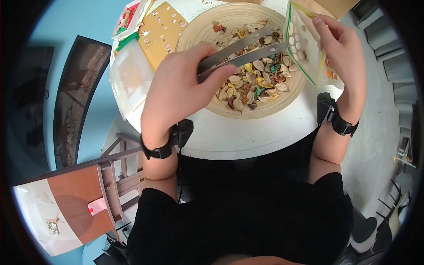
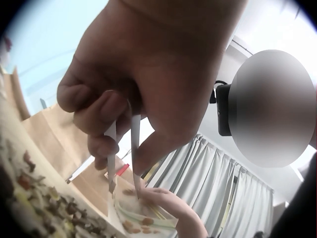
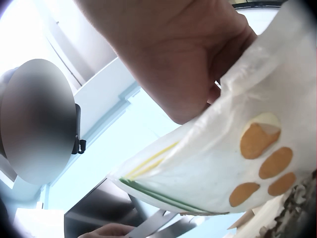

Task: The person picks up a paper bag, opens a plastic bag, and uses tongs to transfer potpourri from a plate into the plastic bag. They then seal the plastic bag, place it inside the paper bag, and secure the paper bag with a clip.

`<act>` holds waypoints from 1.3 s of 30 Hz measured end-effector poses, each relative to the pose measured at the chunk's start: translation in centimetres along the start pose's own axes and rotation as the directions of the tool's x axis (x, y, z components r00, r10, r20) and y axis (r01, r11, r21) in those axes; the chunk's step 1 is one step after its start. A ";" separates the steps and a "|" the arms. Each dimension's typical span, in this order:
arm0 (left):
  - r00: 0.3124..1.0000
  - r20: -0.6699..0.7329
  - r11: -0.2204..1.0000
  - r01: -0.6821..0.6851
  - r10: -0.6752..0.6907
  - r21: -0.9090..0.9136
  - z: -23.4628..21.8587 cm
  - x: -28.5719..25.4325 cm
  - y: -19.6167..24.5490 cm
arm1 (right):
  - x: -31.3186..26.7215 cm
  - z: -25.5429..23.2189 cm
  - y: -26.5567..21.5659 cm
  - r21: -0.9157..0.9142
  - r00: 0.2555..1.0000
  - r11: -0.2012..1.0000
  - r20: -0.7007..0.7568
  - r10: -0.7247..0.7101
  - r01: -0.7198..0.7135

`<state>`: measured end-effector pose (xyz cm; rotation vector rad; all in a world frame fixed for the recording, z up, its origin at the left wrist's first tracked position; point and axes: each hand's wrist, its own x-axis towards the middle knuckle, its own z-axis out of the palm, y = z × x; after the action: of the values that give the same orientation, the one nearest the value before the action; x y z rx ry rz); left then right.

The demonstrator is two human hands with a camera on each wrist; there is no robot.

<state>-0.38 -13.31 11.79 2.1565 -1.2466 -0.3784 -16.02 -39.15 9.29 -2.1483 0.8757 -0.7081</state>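
My left hand [image 1: 183,84] holds metal tongs [image 1: 247,56] over a round wooden tray [image 1: 205,104] of dried petals and pods [image 1: 258,84]. The tongs' tips reach the mouth of a zip bag [image 1: 304,48] with a green and yellow seal. My right hand [image 1: 344,48] pinches the bag's upper edge at the tray's right side. In the left wrist view, the fingers of the left hand [image 2: 133,84] curl round the tongs [image 2: 135,148]. Orange-brown oval spots show on the bag [image 3: 223,168] in the right wrist view, beside the right hand [image 3: 183,59]. Whether the tongs grip anything is unclear.
The tray stands on a white round table [image 1: 247,139]. Left of it lie a brown sheet with small stickers [image 1: 163,31], clear plastic bags [image 1: 130,77] and a red and white box [image 1: 128,20]. A framed picture on a stand [image 1: 79,205] is at lower left.
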 end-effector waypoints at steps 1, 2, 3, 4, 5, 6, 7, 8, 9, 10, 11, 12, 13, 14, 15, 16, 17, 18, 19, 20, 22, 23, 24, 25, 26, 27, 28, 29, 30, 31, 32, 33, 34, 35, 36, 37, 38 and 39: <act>1.000 0.002 0.999 0.016 -0.017 0.040 0.0 -0.1 -0.1 | 0.5 -0.4 0.9 0.003 1.000 1.000 -0.013 -0.011 0.011; 0.999 0.005 0.996 0.033 -0.034 0.079 0.1 -0.3 -0.3 | 0.7 -0.6 1.3 0.004 0.999 1.000 -0.025 -0.020 0.021; 0.999 0.008 0.992 0.050 -0.051 0.117 0.4 -0.4 -0.5 | 0.6 -0.7 1.5 0.005 0.999 1.000 -0.042 -0.014 0.014; 1.000 0.012 0.988 0.023 -0.025 0.154 1.0 -0.5 -0.7 | 0.6 -0.8 1.4 0.005 0.998 1.000 -0.057 -0.009 0.009; 1.000 0.014 0.982 -0.002 0.000 0.190 1.9 -0.7 -0.9 | 0.6 -0.9 1.2 0.004 0.998 1.000 -0.069 -0.006 0.007; 1.000 0.015 0.974 -0.026 0.024 0.226 2.7 -0.8 -1.2 | 0.6 -1.0 1.2 0.006 0.998 1.000 -0.061 -0.004 0.004; 0.998 0.006 0.967 -0.058 0.059 0.250 3.4 -1.0 -1.8 | 0.6 -1.0 1.2 0.009 0.999 1.000 -0.051 -0.004 0.005; 0.999 0.010 0.963 -0.043 0.041 0.265 3.6 -1.3 -2.0 | 0.5 -1.0 1.2 0.013 0.999 1.000 -0.042 -0.005 0.005; 1.000 0.013 0.960 -0.028 0.025 0.280 3.6 -1.5 -2.2 | 0.4 -0.9 1.1 0.020 1.000 1.000 -0.030 -0.001 0.002; 1.000 0.016 0.955 -0.014 0.010 0.296 3.5 -1.8 -2.3 | 0.2 -1.0 0.8 0.027 1.000 1.000 -0.018 0.002 -0.001; 1.000 0.011 0.954 -0.013 0.010 0.300 3.5 -2.0 -2.5 | 0.1 -1.0 0.7 0.033 1.000 0.999 -0.008 0.006 -0.006; 1.000 0.005 0.953 -0.011 0.010 0.303 3.3 -2.1 -2.7 | 0.1 -1.1 0.8 0.038 1.000 0.999 -0.004 -0.007 0.008; 1.000 0.001 0.952 -0.009 0.010 0.305 3.3 -2.3 -2.8 | 0.1 -1.1 0.9 0.043 1.000 0.999 0.001 -0.020 0.020; 1.000 0.004 0.950 -0.008 0.007 0.311 3.3 -2.4 -2.8 | 0.0 -1.0 0.9 0.047 0.999 0.998 0.007 -0.035 0.034; 1.000 0.005 0.948 -0.006 0.005 0.317 3.4 -2.4 -2.8 | 0.0 -1.0 0.8 0.040 0.999 0.999 0.007 -0.036 0.036; 1.000 0.005 0.946 -0.003 0.001 0.324 3.3 -2.5 -2.8 | -0.1 -0.8 0.7 0.033 0.999 0.999 0.007 -0.038 0.038; 1.000 0.005 0.948 0.005 -0.007 0.318 3.3 -2.5 -2.7 | -0.1 -0.7 0.6 0.027 0.999 0.999 0.007 -0.040 0.040; 1.000 0.005 0.950 0.012 -0.014 0.312 3.2 -2.4 -2.7 | -0.2 -0.6 0.5 0.015 0.999 0.999 0.009 -0.041 0.041; 1.000 0.006 0.952 0.019 -0.022 0.307 3.2 -2.4 -2.6 | -0.2 -0.5 0.4 0.003 0.999 0.999 0.010 -0.041 0.041; 1.000 -0.006 0.955 0.015 -0.013 0.297 3.1 -2.4 -2.7 | -0.2 -0.5 0.3 -0.008 0.999 0.999 0.011 -0.041 0.041; 0.999 -0.031 0.961 0.003 0.006 0.277 3.2 -2.4 -2.9 | -0.3 -0.3 0.1 -0.029 0.999 0.999 0.004 -0.033 0.033; 0.998 -0.053 0.968 -0.006 0.019 0.251 3.2 -2.4 -3.1 | -0.4 -0.2 -0.1 -0.040 1.000 0.999 0.000 -0.029 0.029; 0.997 -0.073 0.974 -0.015 0.032 0.225 3.1 -2.4 -3.2 | -0.5 -0.1 -0.3 -0.063 1.000 0.998 -0.023 -0.018 0.016; 0.995 -0.094 0.980 -0.023 0.042 0.199 2.9 -2.4 -3.3 | -0.5 0.1 -0.6 -0.085 0.999 0.996 -0.044 -0.007 0.004; 0.993 -0.112 0.984 -0.021 0.041 0.180 2.6 -2.3 -3.3 | -0.5 0.3 -0.7 -0.105 0.998 0.994 -0.066 0.002 -0.009; 0.991 -0.127 0.987 -0.020 0.041 0.160 2.1 -2.2 -3.0 | -0.5 0.4 -0.6 -0.128 0.998 0.992 -0.060 -0.020 0.012; 0.989 -0.144 0.990 -0.020 0.041 0.141 1.7 -2.1 -2.5 | -0.4 0.6 -0.5 -0.152 0.998 0.988 -0.054 -0.043 0.035; 0.990 -0.140 0.992 -0.015 0.032 0.125 1.2 -1.9 -1.9 | -0.3 0.7 -0.5 -0.177 0.997 0.983 -0.049 -0.066 0.056; 0.991 -0.135 0.994 -0.009 0.023 0.107 0.7 -1.8 -1.0 | -0.5 0.7 -0.7 -0.160 0.997 0.985 -0.036 -0.064 0.057; 0.992 -0.129 0.996 -0.001 0.012 0.089 0.4 -1.8 -0.5 | -0.6 1.0 -1.0 -0.143 0.998 0.988 -0.022 -0.062 0.059; 0.990 -0.135 0.997 -0.040 0.048 0.062 0.6 -1.6 -0.2 | -0.8 1.2 -1.2 -0.126 0.998 0.990 -0.006 -0.062 0.061; 0.986 -0.142 0.996 -0.079 0.083 0.035 1.0 -1.2 0.1 | -0.9 1.2 -1.2 -0.100 0.998 0.993 0.006 -0.055 0.055; 0.981 -0.151 0.993 -0.118 0.118 0.008 1.3 -1.0 0.4 | -1.0 1.1 -1.3 -0.074 0.999 0.996 0.017 -0.048 0.049; 0.984 -0.134 0.993 -0.115 0.119 0.038 1.6 -0.8 0.6 | -1.0 1.0 -1.4 -0.049 0.999 0.998 0.028 -0.042 0.043; 0.986 -0.115 0.991 -0.114 0.121 0.068 1.8 -0.6 0.7 | -0.9 0.8 -1.2 -0.052 0.999 0.998 0.010 -0.041 0.041; 0.988 -0.096 0.989 -0.113 0.123 0.098 2.0 -0.5 0.8 | -0.7 0.3 -0.8 -0.055 0.999 0.998 -0.009 -0.039 0.038; 0.989 -0.097 0.991 -0.100 0.108 0.088 2.0 -0.5 0.9 | -0.5 -0.2 -0.3 -0.058 0.999 0.998 -0.027 -0.036 0.035; 0.991 -0.096 0.993 -0.087 0.094 0.079 2.1 -0.5 0.9 | -0.2 -0.6 0.4 -0.043 0.999 0.999 -0.038 -0.029 0.028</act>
<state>-2.33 -13.99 10.72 2.1436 -1.3155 -0.1868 -16.72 -39.49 9.32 -2.1949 0.8887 -0.7536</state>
